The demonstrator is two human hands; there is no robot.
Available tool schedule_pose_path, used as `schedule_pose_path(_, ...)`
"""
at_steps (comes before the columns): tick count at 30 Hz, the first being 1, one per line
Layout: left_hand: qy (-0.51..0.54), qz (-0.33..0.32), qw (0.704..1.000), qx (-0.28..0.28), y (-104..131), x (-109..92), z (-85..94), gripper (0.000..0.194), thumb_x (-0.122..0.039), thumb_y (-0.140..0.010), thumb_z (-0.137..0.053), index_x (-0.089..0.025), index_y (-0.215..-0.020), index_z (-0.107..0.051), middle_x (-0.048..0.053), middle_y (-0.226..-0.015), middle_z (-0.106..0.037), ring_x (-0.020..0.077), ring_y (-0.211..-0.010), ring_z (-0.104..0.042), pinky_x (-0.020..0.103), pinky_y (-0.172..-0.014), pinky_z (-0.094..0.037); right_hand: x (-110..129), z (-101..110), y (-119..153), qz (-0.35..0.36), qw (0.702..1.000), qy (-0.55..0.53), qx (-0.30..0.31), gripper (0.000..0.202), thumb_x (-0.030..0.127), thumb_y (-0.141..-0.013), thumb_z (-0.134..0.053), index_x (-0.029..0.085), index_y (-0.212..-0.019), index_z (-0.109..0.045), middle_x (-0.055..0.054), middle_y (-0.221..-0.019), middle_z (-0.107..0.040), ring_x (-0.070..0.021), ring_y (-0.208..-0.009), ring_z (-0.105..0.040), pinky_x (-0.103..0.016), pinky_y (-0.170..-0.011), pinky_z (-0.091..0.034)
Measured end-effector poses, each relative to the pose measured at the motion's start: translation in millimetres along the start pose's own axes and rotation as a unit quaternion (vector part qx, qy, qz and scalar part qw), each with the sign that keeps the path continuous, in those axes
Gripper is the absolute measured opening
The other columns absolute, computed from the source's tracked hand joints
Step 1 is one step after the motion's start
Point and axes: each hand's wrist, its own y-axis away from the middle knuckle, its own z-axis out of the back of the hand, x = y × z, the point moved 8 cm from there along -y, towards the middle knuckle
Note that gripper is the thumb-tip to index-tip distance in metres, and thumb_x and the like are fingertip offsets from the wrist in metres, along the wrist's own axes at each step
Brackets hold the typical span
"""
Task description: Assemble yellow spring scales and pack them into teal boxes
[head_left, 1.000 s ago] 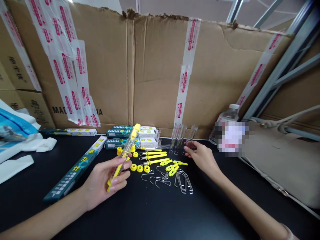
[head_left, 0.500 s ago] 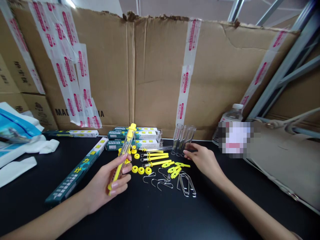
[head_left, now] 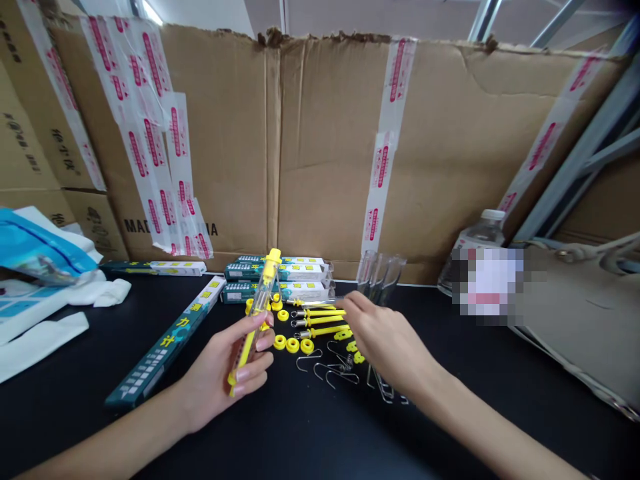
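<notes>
My left hand [head_left: 227, 370] is wrapped round a spring scale [head_left: 260, 293], a clear tube with a yellow cap and a yellow inner rod, tilted upright. My right hand [head_left: 390, 333] reaches over the small parts with fingers bent together; the fingertips are at the right end of a clear tube [head_left: 320, 302] lying flat, and what they grip is hidden. Below that tube lie yellow rods [head_left: 323, 332] with metal ends. Yellow rings [head_left: 293, 345], wire hooks [head_left: 343, 377] and flat yellow pieces [head_left: 343, 335] are spread nearby, partly under my right hand.
Several clear tubes [head_left: 383, 277] stand behind my right hand. Printed boxes [head_left: 275, 271] are stacked at the back, and one long box [head_left: 167, 340] lies left. Plastic packaging [head_left: 50, 267] is far left; a bottle [head_left: 483, 233] and a beige bag [head_left: 575, 320] are right. Cardboard [head_left: 325, 147] walls the back.
My right hand has moved left and toward me, from the standing clear tubes to the lying tube and yellow rods. My left hand still holds the spring scale. The view has shifted slightly.
</notes>
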Motion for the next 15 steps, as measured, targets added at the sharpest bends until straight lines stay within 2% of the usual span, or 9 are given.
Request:
schedule_pose_path(2, -0.001, 0.001, 1.0, 0.003, 0, 0, -1.3, 0.015, -0.029, -0.085, -0.068, -0.017, -0.079, -0.061, -0.006, -0.062, -0.049, 0.0001, -0.032, -0.033, 0.011, -0.029, -0.032, 15, -10, -14, 0.028, 0.999, 0.024, 0.032, 0.038, -0.007, -0.078, -0.051, 0.011, -0.109, -0.063, -0.013, -0.105, -0.068, -0.0239, -0.076, -0.071, -0.028, -0.052, -0.045)
schedule_pose_path(4, 0.0, 0.001, 1.0, 0.001, 1, 0, -2.1, 0.015, -0.029, -0.084, -0.068, -0.016, -0.078, -0.062, -0.006, -0.062, -0.048, 0.0003, -0.032, -0.034, 0.011, -0.029, -0.033, 24, -19, -27, 0.051, 0.997, 0.04, 0.052, 0.04, -0.007, -0.081, -0.047, 0.01, -0.114, -0.061, -0.016, -0.111, -0.066, -0.0244, -0.08, -0.071, -0.029, -0.054, -0.047)
schedule_pose_path(9, 0.003, -0.001, 1.0, 0.002, 2, -1, -3.1, 0.014, -0.028, -0.083, -0.068, -0.016, -0.08, -0.062, -0.006, -0.062, -0.048, 0.0002, -0.032, -0.034, 0.011, -0.029, -0.032, 34, -32, -50, 0.064, 0.994, 0.058, 0.063, 0.028, -0.006, -0.085, -0.045, 0.007, -0.102, -0.063, -0.019, -0.103, -0.067, -0.0263, -0.079, -0.07, -0.031, -0.054, -0.048)
schedule_pose_path(12, 0.001, -0.003, 1.0, 0.005, 2, -1, -3.1, 0.014, -0.029, -0.084, -0.067, -0.016, -0.08, -0.062, -0.006, -0.062, -0.048, 0.0001, -0.032, -0.034, 0.011, -0.029, -0.032, 38, -28, -56, 0.052, 0.996, 0.053, 0.039, 0.026, -0.006, -0.085, -0.045, 0.007, -0.1, -0.061, -0.02, -0.097, -0.069, -0.0278, -0.079, -0.071, -0.032, -0.054, -0.048)
schedule_pose_path(15, 0.003, -0.002, 1.0, 0.006, 1, 0, -3.2, 0.015, -0.029, -0.084, -0.067, -0.016, -0.08, -0.062, -0.006, -0.062, -0.048, 0.0, -0.032, -0.034, 0.011, -0.029, -0.033, 38, -11, -56, 0.035, 0.999, 0.029, -0.009, 0.024, 0.003, -0.093, -0.041, 0.008, -0.114, -0.053, -0.018, -0.094, -0.07, -0.0275, -0.077, -0.071, -0.031, -0.052, -0.047)
